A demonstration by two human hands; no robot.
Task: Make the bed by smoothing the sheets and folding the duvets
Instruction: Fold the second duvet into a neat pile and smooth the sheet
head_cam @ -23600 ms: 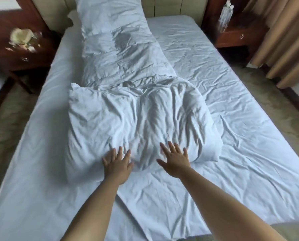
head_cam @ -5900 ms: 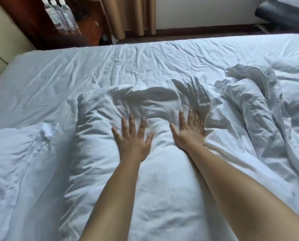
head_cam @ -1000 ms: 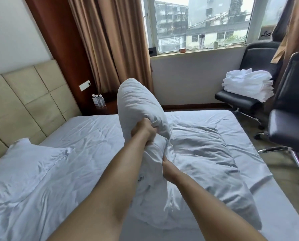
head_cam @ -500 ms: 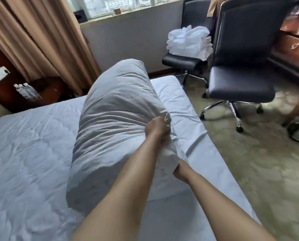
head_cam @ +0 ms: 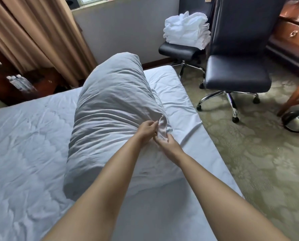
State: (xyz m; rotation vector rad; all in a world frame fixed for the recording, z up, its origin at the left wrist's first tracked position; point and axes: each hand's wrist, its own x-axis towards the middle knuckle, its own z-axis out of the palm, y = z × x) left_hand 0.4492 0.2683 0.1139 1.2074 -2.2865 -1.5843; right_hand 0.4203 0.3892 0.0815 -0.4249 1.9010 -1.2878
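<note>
**Gathering the duvet's corner at the bedside**

While we are standing over the bed [head_cam: 32,153], its pale sheet is lying wrinkled across the mattress, running from about nine o'clock down to six o'clock in our view. A patterned greenish carpet [head_cam: 249,162] is filling the floor at three o'clock. Two dark office chairs are sitting toward one o'clock: the nearer chair [head_cam: 237,75] is facing us, and the farther chair [head_cam: 178,49] is carrying a stack of white folded linens [head_cam: 187,30]. Tan curtains [head_cam: 32,32] are hanging at eleven o'clock, with water bottles [head_cam: 20,83] standing on a dark nightstand [head_cam: 44,84] below them. A wooden dresser [head_cam: 294,33] is showing at two o'clock.

The folded duvet [head_cam: 110,110] is resting on the sheet near the bed's right edge, bulging up toward twelve o'clock. Our left hand [head_cam: 146,131] is pinching a small tuft of fabric at its near right corner, fingers curled round the cloth. Our right hand [head_cam: 168,143] is pinching the same tuft from below, thumb and fingers closed on it, the two hands almost touching.

Compared with half a second ago, our right hand is now sitting higher and in plain sight beside the left, no longer tucked under the bundle, and the left hand is gripping a thinner fold than the earlier fistful. The duvet is lying in much the same spot.
</note>
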